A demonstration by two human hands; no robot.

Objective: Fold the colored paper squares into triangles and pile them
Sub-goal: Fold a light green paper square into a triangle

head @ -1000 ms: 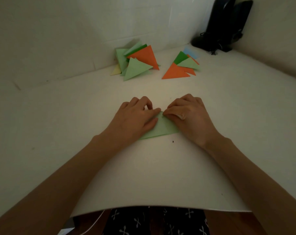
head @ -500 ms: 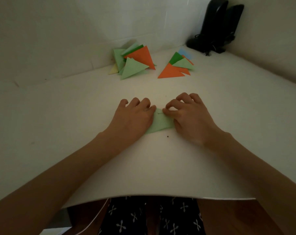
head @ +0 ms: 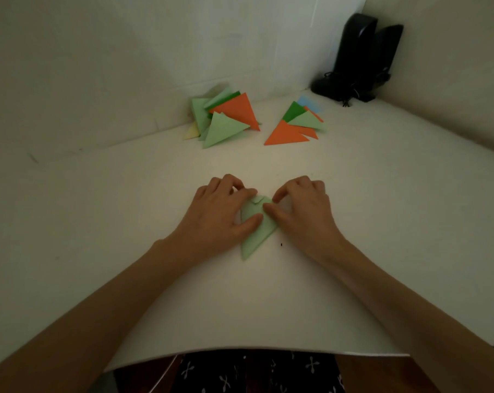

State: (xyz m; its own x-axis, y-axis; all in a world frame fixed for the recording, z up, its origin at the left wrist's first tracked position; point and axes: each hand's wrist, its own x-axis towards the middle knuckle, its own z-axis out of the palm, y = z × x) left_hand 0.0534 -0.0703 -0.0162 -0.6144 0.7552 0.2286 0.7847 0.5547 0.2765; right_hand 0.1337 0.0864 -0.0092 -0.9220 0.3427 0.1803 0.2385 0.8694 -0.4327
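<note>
A light green paper [head: 257,233] lies folded on the white table [head: 126,222] in front of me, its point aimed toward me. My left hand [head: 221,215] rests on its left side, thumb pressing the sheet and curled fingers at its far corner. My right hand [head: 301,211] pinches the paper's far right edge between thumb and forefinger. A pile of folded triangles [head: 224,119], green and orange, sits at the back left. A second pile [head: 296,124] of orange, green and blue papers lies to its right.
Two black speakers [head: 362,56] with cables stand in the back right corner against the wall. The table's front edge [head: 254,350] curves just above my lap. A tiny dark speck [head: 281,244] lies right of the paper.
The green paper has turned, so its long point now faces me. My hands have shifted from pressing its middle to holding its far corner and edges.
</note>
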